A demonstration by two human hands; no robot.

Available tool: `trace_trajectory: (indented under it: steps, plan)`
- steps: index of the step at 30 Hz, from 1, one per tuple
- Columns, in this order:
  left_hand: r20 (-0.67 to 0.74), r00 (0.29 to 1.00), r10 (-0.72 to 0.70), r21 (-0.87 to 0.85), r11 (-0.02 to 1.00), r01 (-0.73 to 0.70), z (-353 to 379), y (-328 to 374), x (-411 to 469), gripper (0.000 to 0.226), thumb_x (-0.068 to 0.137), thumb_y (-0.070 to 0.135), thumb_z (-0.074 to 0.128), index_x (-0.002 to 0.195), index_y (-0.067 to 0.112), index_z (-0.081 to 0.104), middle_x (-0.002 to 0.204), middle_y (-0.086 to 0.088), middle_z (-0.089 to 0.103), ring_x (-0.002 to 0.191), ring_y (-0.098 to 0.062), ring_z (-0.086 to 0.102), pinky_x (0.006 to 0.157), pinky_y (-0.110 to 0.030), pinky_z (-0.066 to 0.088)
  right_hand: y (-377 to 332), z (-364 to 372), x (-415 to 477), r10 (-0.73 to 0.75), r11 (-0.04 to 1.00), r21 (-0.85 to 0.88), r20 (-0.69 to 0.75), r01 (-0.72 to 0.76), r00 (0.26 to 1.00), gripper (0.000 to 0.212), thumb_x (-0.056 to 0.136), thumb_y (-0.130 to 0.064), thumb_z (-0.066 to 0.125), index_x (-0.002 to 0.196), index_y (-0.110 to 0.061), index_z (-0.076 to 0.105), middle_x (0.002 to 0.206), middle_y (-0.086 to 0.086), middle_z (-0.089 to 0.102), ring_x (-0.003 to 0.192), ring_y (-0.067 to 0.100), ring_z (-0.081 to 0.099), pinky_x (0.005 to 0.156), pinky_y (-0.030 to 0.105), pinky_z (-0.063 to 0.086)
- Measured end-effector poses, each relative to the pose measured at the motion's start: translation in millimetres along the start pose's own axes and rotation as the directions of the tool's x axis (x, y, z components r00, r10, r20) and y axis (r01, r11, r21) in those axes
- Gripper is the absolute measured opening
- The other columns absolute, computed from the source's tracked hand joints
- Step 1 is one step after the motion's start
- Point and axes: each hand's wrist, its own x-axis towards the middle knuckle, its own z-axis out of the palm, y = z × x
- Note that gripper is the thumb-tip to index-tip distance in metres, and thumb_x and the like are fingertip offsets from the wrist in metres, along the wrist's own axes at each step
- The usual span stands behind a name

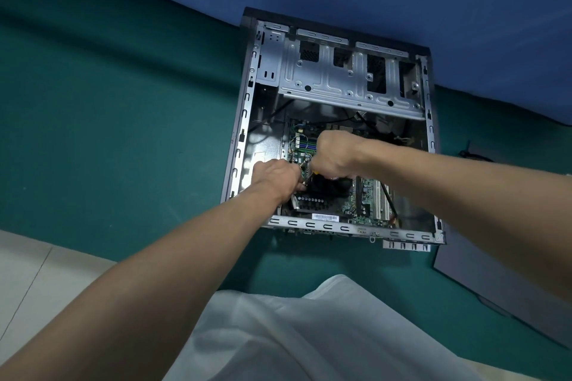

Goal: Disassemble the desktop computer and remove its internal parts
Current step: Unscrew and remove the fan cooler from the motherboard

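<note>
Working inside the computer case [247, 120], right hand [335, 153] gripping a screwdriver [305, 172] (mostly hidden), left hand [274, 178] fingers [297, 187] pinching its shaft.

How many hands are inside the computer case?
2. The left hand is near the left wall of the computer case; the right hand, gripping a tool, is over the middle of the circuit board.

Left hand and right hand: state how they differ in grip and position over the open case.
The left hand pinches a metal tool with its fingertips; the right hand is closed in a fist over it, where some yellow shows. The left hand lies near the left wall of the case; the right hand lies farther in, over the middle of the motherboard. Both have curled fingers and meet at that metal tool.
</note>
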Motion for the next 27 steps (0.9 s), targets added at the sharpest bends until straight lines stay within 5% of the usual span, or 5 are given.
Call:
trace_trajectory:
  steps: [8,13,17,21,27]
  plan:
    - [-0.005,1.000,0.000,0.000,1.000,0.000,2.5,-1.5,3.8,0.013,0.093,0.037,0.058,0.088,0.024,0.056,0.071,0.006,0.047,0.077,-0.016,0.049,0.070,-0.031,0.034,5.9,10.6,-17.6,-0.403,0.796,-0.494,-0.002,0.350,0.915,0.036,0.095,-0.008,0.040,0.061,-0.015,0.027,0.058,0.003,0.042,0.054,0.024,0.051,0.049,0.029,0.038]
    - [-0.008,1.000,-0.007,-0.065,0.998,0.007,8.0,-3.0,8.4,0.019,0.091,0.037,0.063,0.105,0.025,0.062,0.077,0.008,0.052,0.077,-0.015,0.047,0.068,-0.033,0.030,5.2,9.0,-4.3,-0.093,0.992,-0.092,-0.100,0.084,0.991,0.040,0.093,-0.028,0.055,0.059,-0.008,0.048,0.057,0.008,0.051,0.043,0.017,0.047,0.038,0.019,0.032]
    - [-0.020,1.000,-0.013,-0.040,0.999,0.012,8.8,-1.2,8.1,0.028,0.086,0.044,0.066,0.107,0.026,0.062,0.089,0.004,0.056,0.082,-0.015,0.044,0.068,-0.032,0.028,1.1,11.2,-1.0,0.249,0.902,0.341,0.090,-0.264,0.964,0.030,0.098,-0.011,0.041,0.071,-0.003,0.053,0.057,0.006,0.050,0.044,0.013,0.041,0.032,0.013,0.030]
    - [-0.034,0.999,-0.031,-0.023,0.999,0.030,6.5,0.7,7.1,0.014,0.090,0.035,0.065,0.096,0.024,0.059,0.086,0.004,0.051,0.085,-0.017,0.046,0.071,-0.032,0.028,-2.5,11.1,-2.5,0.042,0.994,-0.098,-0.065,-0.048,0.997,0.028,0.093,-0.013,0.046,0.066,-0.007,0.044,0.067,0.006,0.049,0.062,0.021,0.049,0.058,0.027,0.040]
    - [-0.077,0.995,-0.070,-0.013,0.998,0.069,6.0,3.7,5.6,0.025,0.096,0.015,0.049,0.072,0.019,0.046,0.073,0.006,0.047,0.081,-0.017,0.047,0.073,-0.031,0.028,-2.3,15.1,-10.6,-0.427,0.724,-0.612,-0.035,0.318,0.904,0.039,0.097,-0.015,0.036,0.058,-0.011,0.031,0.053,0.002,0.035,0.043,0.016,0.033,0.040,0.025,0.027]
